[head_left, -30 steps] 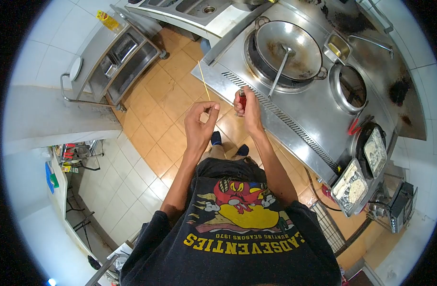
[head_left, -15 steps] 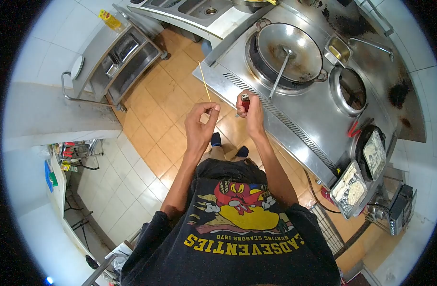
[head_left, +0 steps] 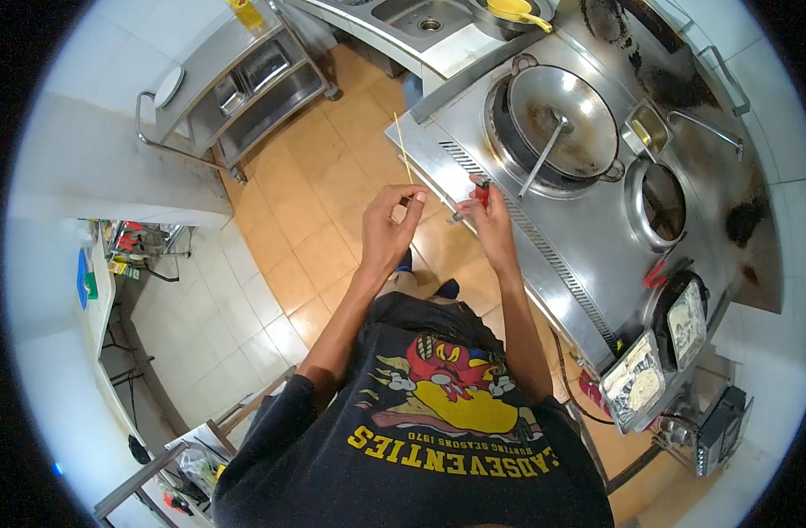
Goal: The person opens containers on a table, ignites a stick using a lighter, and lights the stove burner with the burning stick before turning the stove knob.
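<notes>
Red lighter [head_left: 482, 194] is clasped in the right grip [head_left: 494, 225]; the left grip [head_left: 391, 229] pinches a thin stick [head_left: 404, 150] jutting ahead, apart from the lighter, no flame visible.

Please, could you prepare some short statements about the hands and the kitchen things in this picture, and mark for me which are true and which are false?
1. The left hand holds a thin yellow stick. True.
2. The right hand holds nothing. False: it holds a red lighter.
3. A ladle rests in the wok. True.
4. The thin yellow stick touches the wok. False: the two are apart.
5. The yellow scoop lies on the floor. False: it is in a metal pan.
6. The person's shirt is dark, with a colourful print. True.
</notes>
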